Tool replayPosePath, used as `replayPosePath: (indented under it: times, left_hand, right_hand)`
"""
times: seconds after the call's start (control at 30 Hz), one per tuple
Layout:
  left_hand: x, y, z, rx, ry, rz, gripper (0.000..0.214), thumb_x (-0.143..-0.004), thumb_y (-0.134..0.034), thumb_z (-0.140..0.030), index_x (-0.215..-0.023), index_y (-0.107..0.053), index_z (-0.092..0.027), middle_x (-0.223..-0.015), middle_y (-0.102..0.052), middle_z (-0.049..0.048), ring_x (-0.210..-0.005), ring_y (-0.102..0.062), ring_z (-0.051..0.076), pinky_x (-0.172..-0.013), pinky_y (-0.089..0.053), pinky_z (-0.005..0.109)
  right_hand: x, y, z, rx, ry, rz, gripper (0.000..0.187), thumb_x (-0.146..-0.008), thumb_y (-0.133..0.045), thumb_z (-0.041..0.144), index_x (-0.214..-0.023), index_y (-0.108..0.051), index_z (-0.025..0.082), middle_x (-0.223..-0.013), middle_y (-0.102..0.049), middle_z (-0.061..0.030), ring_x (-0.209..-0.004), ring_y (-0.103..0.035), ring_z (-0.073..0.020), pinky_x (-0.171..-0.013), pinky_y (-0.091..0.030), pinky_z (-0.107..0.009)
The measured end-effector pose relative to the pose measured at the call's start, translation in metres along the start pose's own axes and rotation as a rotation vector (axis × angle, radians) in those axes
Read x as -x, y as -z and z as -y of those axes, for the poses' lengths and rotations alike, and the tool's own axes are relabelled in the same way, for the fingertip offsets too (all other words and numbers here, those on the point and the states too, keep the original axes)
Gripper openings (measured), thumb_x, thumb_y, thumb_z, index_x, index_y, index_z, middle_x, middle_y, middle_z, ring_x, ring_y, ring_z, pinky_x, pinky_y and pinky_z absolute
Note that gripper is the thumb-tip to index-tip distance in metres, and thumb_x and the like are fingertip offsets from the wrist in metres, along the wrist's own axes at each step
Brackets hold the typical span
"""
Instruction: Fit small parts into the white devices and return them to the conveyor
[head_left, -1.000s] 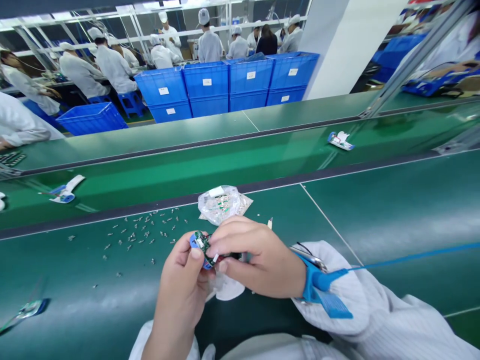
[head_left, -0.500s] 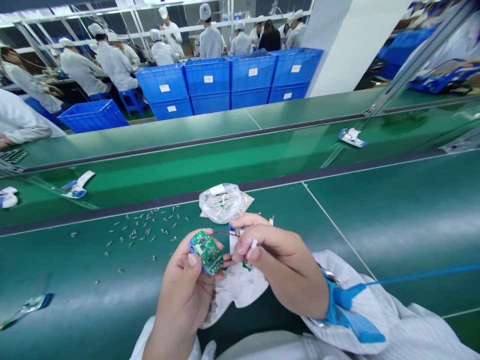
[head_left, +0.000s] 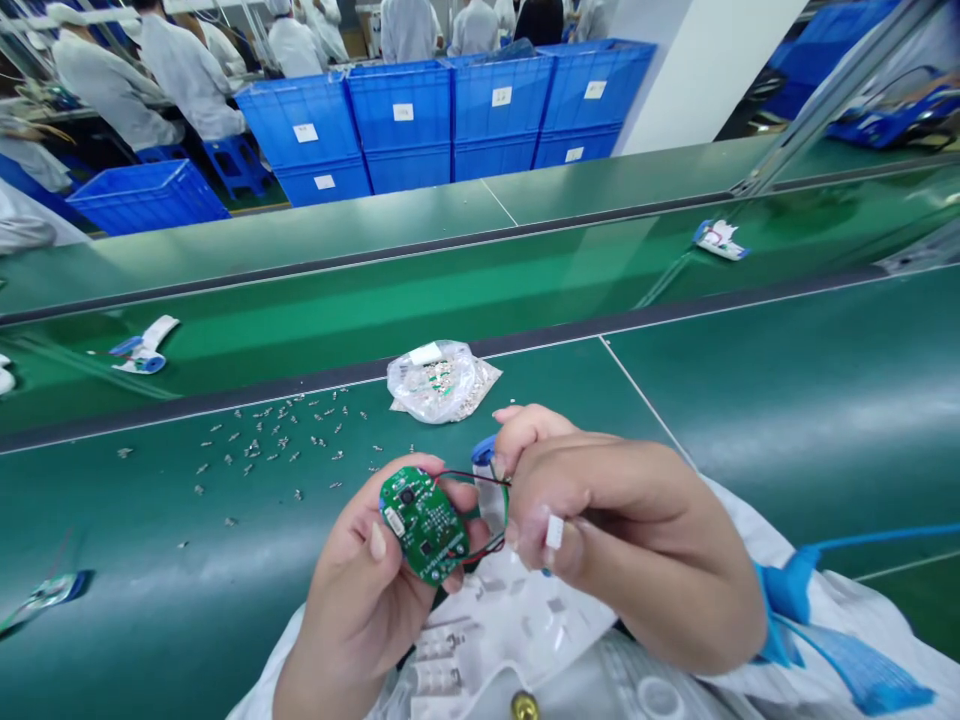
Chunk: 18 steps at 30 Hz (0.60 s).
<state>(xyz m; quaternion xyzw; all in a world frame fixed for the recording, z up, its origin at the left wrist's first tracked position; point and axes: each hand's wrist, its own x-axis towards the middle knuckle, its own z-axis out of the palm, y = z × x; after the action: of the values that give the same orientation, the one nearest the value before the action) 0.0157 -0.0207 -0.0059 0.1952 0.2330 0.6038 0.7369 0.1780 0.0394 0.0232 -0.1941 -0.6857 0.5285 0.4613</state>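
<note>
Green, rounded and studded with small dark chips and a white socket, the circuit board (head_left: 424,527) sits in the left hand (head_left: 367,580), its component face turned up. Thin red, black and green wires (head_left: 471,476) loop from its edge toward the right hand (head_left: 622,530). Below both hands is a white plastic shell (head_left: 525,610) with moulded compartments. A clear bag (head_left: 435,380) of small parts lies beyond the hands, near the dark strip (head_left: 536,345) edging the worktop (head_left: 787,400); loose metal pieces (head_left: 281,435) are scattered to its left, while the worktop stretches away rightward. The left fingers cradle the board from beneath, thumb along its near side. The right fingers curl inward, pinching a white connector (head_left: 553,532) against the thumb; their tips are partly hidden. A blue strap (head_left: 799,600) rings the right wrist.
</note>
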Motion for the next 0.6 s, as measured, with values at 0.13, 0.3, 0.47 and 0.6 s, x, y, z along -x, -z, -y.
replayPosePath:
  times: [0.13,0.3,0.47,0.6]
  left_hand:
    - [-0.0015,-0.0005,0.0011,0.039,0.019,0.033,0.023,-0.082,-0.069,-0.027,-0.104,-0.069,-0.018,-0.093,-0.075,0.0024,-0.079,-0.071,0.013,-0.065,-0.057,0.013]
    - [-0.0007,0.0005,0.0026,0.052,0.026,0.054,0.025,-0.084,-0.067,-0.030,-0.106,-0.068,-0.018,-0.095,-0.074,0.0037,-0.080,-0.070,0.013,-0.060,-0.056,0.011]
    - [-0.0015,-0.0032,0.0044,0.001,0.018,0.028,0.026,-0.081,-0.070,-0.034,-0.103,-0.070,-0.020,-0.090,-0.074,0.0038,-0.075,-0.070,0.012,-0.053,-0.055,0.010]
    - [-0.0033,-0.0067,0.0054,-0.045,-0.044,0.010,0.026,-0.077,-0.074,-0.031,-0.100,-0.071,-0.021,-0.088,-0.074,0.0033,-0.068,-0.069,0.010,-0.052,-0.054,0.009]
  right_hand:
    - [-0.0011,0.0025,0.0020,-0.022,-0.020,0.018,0.016,-0.084,-0.059,0.016,-0.068,-0.061,0.017,-0.060,-0.060,0.0001,-0.069,-0.051,-0.0124,-0.074,-0.043,-0.030]
    - [-0.0017,0.0051,0.0007,-0.074,-0.051,0.008,0.016,-0.086,-0.059,0.016,-0.070,-0.062,0.017,-0.062,-0.061,0.0013,-0.068,-0.049,-0.0105,-0.071,-0.042,-0.028]
    - [-0.0003,0.0075,0.0018,-0.054,-0.062,0.018,0.017,-0.086,-0.059,0.019,-0.070,-0.062,0.018,-0.061,-0.060,0.0021,-0.066,-0.048,-0.0101,-0.070,-0.042,-0.028]
    - [-0.0003,0.0078,0.0039,-0.016,-0.053,0.031,0.017,-0.086,-0.059,0.018,-0.069,-0.062,0.018,-0.061,-0.059,0.0016,-0.064,-0.047,-0.0102,-0.069,-0.042,-0.029]
